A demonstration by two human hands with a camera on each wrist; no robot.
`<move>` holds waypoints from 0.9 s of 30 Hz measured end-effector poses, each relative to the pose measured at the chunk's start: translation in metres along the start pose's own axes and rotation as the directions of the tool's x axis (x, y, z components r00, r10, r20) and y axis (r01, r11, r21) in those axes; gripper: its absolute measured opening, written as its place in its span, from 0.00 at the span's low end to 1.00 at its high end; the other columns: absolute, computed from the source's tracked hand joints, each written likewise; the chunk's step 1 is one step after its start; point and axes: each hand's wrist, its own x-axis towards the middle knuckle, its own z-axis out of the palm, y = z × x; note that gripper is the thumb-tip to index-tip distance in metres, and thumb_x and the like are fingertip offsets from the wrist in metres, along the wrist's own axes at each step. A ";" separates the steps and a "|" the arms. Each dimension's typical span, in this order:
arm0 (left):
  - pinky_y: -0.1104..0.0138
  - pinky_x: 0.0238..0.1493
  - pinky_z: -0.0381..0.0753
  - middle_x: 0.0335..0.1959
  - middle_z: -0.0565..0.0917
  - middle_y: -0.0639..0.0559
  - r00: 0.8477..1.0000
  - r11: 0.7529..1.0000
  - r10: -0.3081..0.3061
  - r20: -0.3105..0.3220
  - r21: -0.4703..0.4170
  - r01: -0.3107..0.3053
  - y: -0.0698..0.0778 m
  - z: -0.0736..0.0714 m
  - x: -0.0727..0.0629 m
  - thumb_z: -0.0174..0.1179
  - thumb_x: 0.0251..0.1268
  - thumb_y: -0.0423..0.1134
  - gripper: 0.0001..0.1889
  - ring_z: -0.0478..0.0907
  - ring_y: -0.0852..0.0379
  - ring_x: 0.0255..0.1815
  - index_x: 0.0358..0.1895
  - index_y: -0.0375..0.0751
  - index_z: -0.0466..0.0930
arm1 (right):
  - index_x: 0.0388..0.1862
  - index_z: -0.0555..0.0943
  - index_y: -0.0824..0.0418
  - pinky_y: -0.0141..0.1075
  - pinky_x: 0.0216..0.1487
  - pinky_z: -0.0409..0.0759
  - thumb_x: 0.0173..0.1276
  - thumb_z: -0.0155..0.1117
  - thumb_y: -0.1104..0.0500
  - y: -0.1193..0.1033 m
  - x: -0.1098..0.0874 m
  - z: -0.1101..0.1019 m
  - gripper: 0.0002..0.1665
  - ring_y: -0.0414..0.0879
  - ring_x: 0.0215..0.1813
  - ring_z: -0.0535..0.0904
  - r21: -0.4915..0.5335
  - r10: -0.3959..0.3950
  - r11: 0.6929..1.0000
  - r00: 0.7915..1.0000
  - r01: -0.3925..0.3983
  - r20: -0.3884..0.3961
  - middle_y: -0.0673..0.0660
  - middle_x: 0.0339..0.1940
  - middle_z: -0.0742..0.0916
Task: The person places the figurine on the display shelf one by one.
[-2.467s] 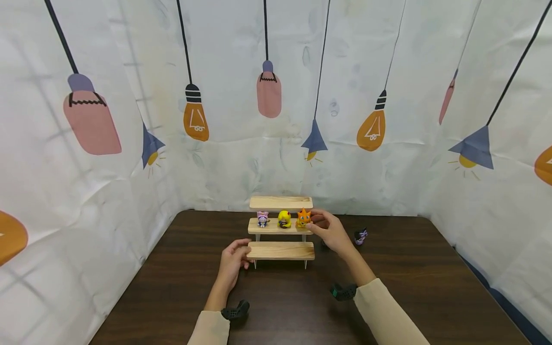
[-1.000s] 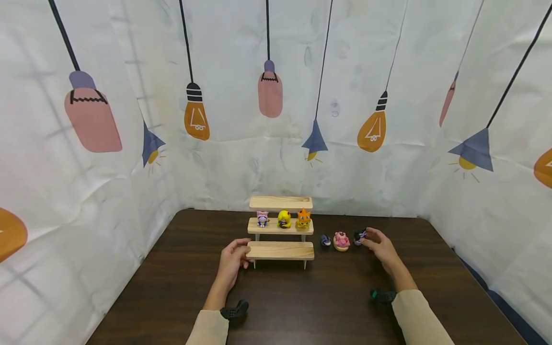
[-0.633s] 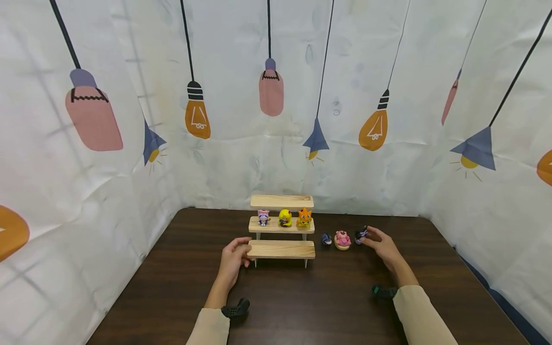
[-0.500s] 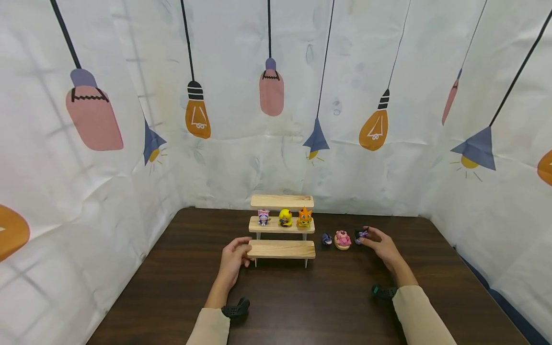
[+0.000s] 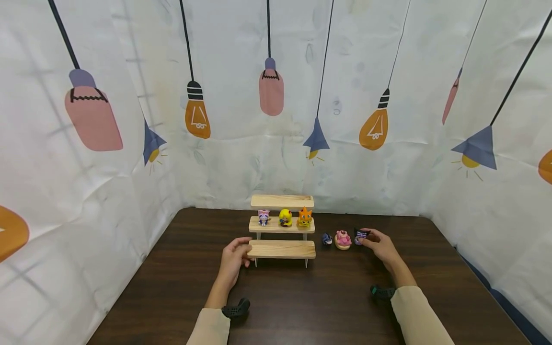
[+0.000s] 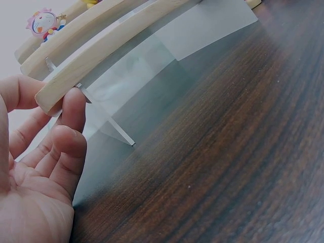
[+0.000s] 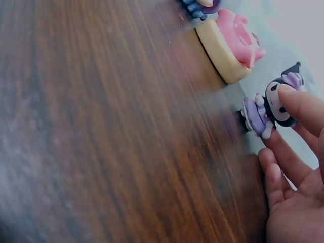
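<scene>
In the head view, my left hand (image 5: 231, 261) pinches the left end of the lowest step of a three-step wooden display stand (image 5: 282, 249). Thumb and fingers clasp that board's end (image 6: 48, 98) in the left wrist view. My right hand (image 5: 381, 247) pinches a black-and-purple figurine (image 7: 258, 115) by its head, thumb across the face. Whether its base touches the table is hard to tell. On the middle step stand a pink-eared figurine (image 5: 263, 218), a yellow one (image 5: 285, 218) and an orange one (image 5: 304, 217).
Between the stand and my right hand, a small dark blue figurine (image 5: 327, 239) and a pink figurine on a cream base (image 5: 342, 240) stand on the dark wooden table (image 5: 302, 302). Behind the table hangs a white cloth (image 5: 241, 167) printed with lamps.
My right hand has left the orange figurine on the middle step, moved right and taken hold of the black-and-purple figurine, which has turned slightly. My left hand has stayed on the stand.
</scene>
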 end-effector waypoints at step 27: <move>0.72 0.18 0.73 0.29 0.82 0.51 1.000 1.000 0.002 0.004 0.001 -0.002 0.002 0.001 0.000 0.57 0.68 0.28 0.19 0.79 0.58 0.20 0.61 0.23 0.74 | 0.72 0.73 0.57 0.47 0.62 0.70 0.72 0.65 0.41 0.000 -0.017 0.009 0.36 0.54 0.64 0.69 0.120 0.060 0.992 0.994 -0.049 -0.088 0.64 0.67 0.75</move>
